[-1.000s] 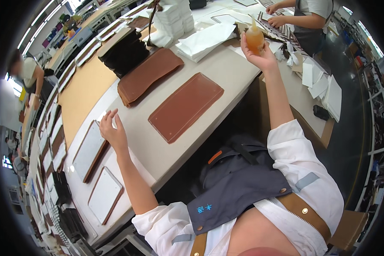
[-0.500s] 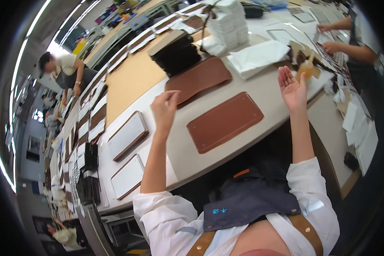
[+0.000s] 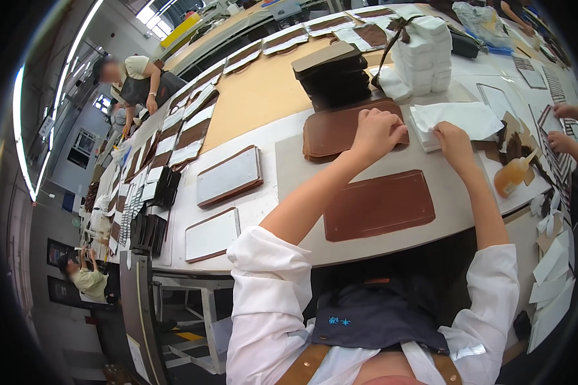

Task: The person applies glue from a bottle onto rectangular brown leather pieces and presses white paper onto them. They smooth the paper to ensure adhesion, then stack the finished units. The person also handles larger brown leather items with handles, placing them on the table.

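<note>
Head view: amber glue bottle (image 3: pixel 513 176) stands right of right hand (image 3: pixel 454 142).

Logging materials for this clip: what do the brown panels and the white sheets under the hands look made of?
The brown panel and the stack under the left hand look like leather: matte, even brown, flat cut edges, though synthetic is possible. The white sheets at the right hand look like thin paper or tissue: soft and slightly creased.
</note>
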A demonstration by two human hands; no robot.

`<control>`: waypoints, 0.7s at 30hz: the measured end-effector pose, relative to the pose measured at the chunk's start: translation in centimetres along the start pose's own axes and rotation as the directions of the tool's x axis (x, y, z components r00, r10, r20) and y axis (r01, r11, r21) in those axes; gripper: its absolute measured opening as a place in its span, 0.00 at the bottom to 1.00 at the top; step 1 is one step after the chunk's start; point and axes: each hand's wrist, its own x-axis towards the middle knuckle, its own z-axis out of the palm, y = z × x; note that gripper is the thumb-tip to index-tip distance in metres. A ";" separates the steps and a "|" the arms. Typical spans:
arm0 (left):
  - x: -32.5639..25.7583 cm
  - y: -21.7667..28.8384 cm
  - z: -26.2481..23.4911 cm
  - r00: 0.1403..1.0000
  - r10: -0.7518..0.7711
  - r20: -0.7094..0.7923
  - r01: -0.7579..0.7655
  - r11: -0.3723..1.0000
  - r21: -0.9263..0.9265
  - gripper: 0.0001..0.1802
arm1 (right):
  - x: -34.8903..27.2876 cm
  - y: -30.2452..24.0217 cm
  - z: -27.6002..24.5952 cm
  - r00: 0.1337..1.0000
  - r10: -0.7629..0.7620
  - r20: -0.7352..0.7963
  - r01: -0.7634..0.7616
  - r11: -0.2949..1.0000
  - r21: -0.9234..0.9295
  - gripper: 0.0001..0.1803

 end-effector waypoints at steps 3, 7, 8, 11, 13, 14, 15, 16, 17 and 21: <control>1.8 0.6 2.4 0.994 0.085 -0.061 -0.088 0.995 -0.043 0.08 | 0.5 0.5 0.1 0.994 0.062 -0.087 -0.053 0.994 0.098 0.09; 2.7 1.8 5.8 0.986 0.161 -0.037 -0.161 0.987 0.003 0.18 | 0.7 2.0 0.4 0.984 0.176 -0.037 -0.163 0.959 0.233 0.12; 2.7 1.8 6.3 0.980 0.201 -0.001 -0.200 0.976 0.083 0.18 | 0.8 2.5 0.4 0.983 0.180 -0.024 -0.165 0.940 0.298 0.13; 3.0 2.0 7.1 0.976 0.169 0.137 -0.193 0.962 0.191 0.18 | 1.3 5.1 0.2 0.962 0.246 0.119 -0.273 0.849 0.453 0.14; 2.9 1.5 7.4 0.975 0.163 0.150 -0.198 0.943 0.267 0.18 | 1.5 5.5 -0.4 0.926 0.276 0.258 -0.377 0.719 0.583 0.14; 2.8 1.1 7.6 0.978 0.175 0.111 -0.200 0.937 0.287 0.17 | 1.5 5.5 -0.5 0.910 0.330 0.250 -0.412 0.666 0.622 0.14; 2.9 1.0 7.5 0.978 0.194 0.074 -0.207 0.929 0.306 0.17 | 1.4 5.1 -0.8 0.890 0.387 0.241 -0.443 0.608 0.659 0.13; 3.0 0.9 7.5 0.976 0.214 0.039 -0.214 0.921 0.325 0.17 | 1.4 4.9 -0.9 0.865 0.443 0.234 -0.468 0.546 0.695 0.12; 3.2 1.1 7.7 0.967 0.251 -0.031 -0.231 0.927 0.295 0.16 | 1.2 6.5 -0.3 0.858 0.445 0.257 -0.482 0.520 0.705 0.10; 3.6 1.3 8.8 0.922 0.387 0.010 -0.364 0.859 0.359 0.15 | 1.8 6.1 0.0 0.843 0.484 0.237 -0.483 0.485 0.729 0.09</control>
